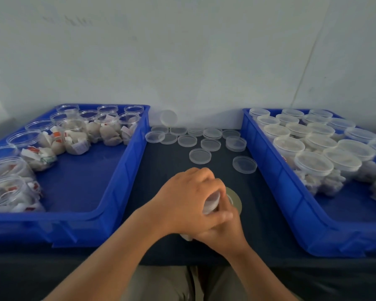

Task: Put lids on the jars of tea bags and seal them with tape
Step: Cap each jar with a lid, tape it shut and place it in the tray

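Head view: just left of the flat roll of clear tape [234, 199] on the dark surface [161, 170], the clear plastic jar [211, 206] lies tilted, its long axis running from the person toward the roll, lidded end nearest it. The left hand [187, 198] closes its grip over the jar's top and the right hand [223, 232] wraps its grip round the base, hiding most of it. Beyond the roll lie loose clear round lids [200, 156]. Well left is a blue plastic tray [109, 192] of open jars [76, 135]; well right is a second blue tray [276, 192], cut off.
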